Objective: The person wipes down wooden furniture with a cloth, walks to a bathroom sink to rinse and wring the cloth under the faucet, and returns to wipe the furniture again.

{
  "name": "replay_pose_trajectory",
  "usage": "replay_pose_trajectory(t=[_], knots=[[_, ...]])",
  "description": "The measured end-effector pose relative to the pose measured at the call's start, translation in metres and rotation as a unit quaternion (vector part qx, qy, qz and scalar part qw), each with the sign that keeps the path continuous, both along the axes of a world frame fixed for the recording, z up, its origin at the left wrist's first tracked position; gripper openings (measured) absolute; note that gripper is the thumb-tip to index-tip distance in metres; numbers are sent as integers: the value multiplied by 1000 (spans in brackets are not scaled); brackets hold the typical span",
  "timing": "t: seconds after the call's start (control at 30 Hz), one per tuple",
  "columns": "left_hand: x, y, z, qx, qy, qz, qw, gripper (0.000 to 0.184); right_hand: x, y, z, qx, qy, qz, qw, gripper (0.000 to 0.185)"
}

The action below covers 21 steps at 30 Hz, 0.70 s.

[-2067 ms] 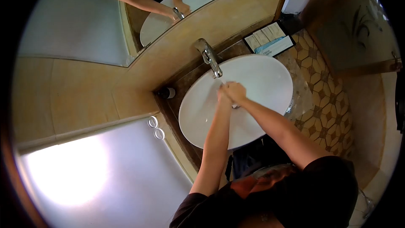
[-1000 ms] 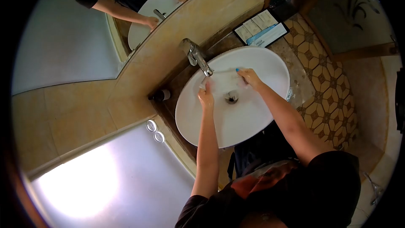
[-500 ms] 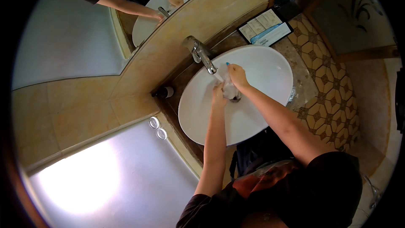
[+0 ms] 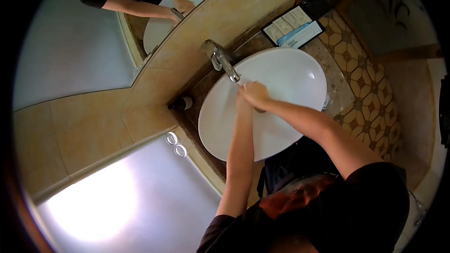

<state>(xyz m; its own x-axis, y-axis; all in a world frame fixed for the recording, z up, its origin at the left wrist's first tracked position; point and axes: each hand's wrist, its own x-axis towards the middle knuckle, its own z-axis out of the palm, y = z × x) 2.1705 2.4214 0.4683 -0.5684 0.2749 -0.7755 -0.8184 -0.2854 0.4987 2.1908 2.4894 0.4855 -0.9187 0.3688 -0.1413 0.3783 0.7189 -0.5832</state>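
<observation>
Both my hands are together over the white oval basin [image 4: 290, 72], just under the spout of the chrome faucet [image 4: 229, 71]. My right hand [image 4: 256, 95] is closed and lies over the fingers of my left hand [image 4: 242, 96]. A small whitish bit shows by the fingertips near the spout; whatever the hands hold is mostly hidden. My left fingers are curled and largely covered by the right hand. Part of the dark drain [image 4: 260, 110] shows below the right wrist.
A dark tray [image 4: 321, 30] with paper packets [image 4: 293, 27] sits on the counter behind the basin. A small dark bottle [image 4: 180, 103] stands to its left. The mirror [image 4: 75, 42] reflects my arms. Two round clear objects [image 4: 176, 145] lie at lower left.
My right hand has come down and left onto my left hand. The whitish, see-through thing spread between them has been gathered and is now almost out of sight.
</observation>
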Motion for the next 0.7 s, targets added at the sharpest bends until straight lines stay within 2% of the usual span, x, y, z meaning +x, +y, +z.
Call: replay_pose_trajectory(t=[0.07,0.13,0.17,0.2,0.3,0.37,0.4,0.43,0.47,0.5,0.57,0.63,0.67,0.7], knots=[[4,-7,-37,-113,102,-143,978,32,6,-6,12,-73,-32,-25,997,37],[-1,-20,-71,-226,207,-286,908,33,-11,17,-17,-124,-96,-98,983,37],[-6,-21,-68,-227,211,-292,905,32,-20,26,-11,-150,-125,-136,971,36],[-11,-23,-65,-227,214,-298,902,31,-19,22,-5,-132,-87,-99,982,36],[-19,-16,-35,-46,60,-109,991,25,9,-8,20,-61,35,1,998,34],[-10,-7,-1,78,-53,32,995,23,18,2,10,-75,33,-53,995,30],[-9,3,22,53,-37,14,998,23,13,13,0,-81,40,-84,992,28],[-1,10,49,24,-22,-4,999,23,3,26,-34,-120,-37,-162,979,29],[3,12,63,-6,-8,-21,1000,23,2,32,-54,-287,-8,-237,928,30],[0,5,49,38,21,-20,999,24,2,36,-63,-443,21,-304,843,31],[-10,-9,11,130,77,-20,988,28,8,35,-65,-679,42,-387,623,34],[-15,-11,23,-14,186,-39,982,31,28,36,-36,-823,28,-417,384,35],[-17,-14,28,-87,237,-48,966,33,36,41,-30,-821,-15,-418,388,34],[-23,-19,27,-155,263,-106,946,35,45,47,-27,-818,-59,-419,390,33]])
